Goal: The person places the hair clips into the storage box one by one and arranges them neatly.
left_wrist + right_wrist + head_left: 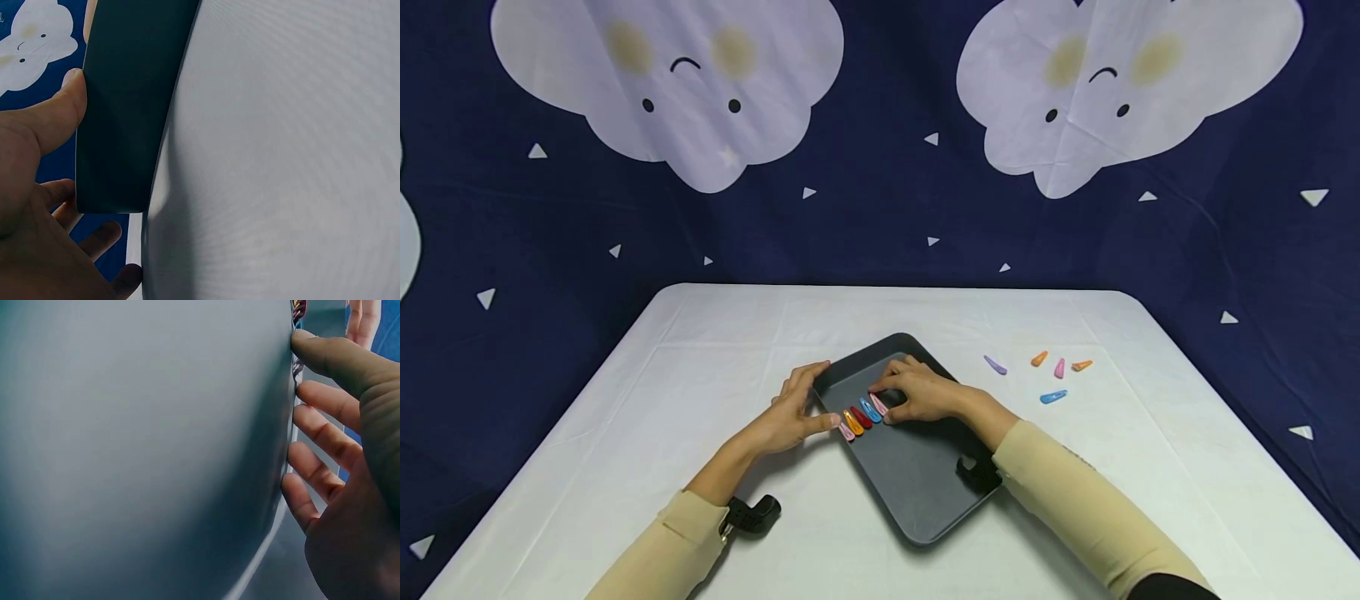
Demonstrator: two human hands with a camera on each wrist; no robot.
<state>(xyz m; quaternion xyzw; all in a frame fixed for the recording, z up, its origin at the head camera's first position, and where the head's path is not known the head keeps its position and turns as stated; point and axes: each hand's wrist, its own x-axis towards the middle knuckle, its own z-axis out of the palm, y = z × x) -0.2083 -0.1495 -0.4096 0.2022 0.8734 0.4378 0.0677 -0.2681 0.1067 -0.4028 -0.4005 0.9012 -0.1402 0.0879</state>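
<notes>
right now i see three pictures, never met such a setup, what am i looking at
There is no machine here: a person works with bare left hand and right hand. The wide picture looks down from the head; the close ones come from the left and right wrist. On the white table lies a gray tray with a row of clips; five more clips lie to its right. The left hand rests on the tray's edge; the right hand pinches a pink clip at the row's far end.
</notes>
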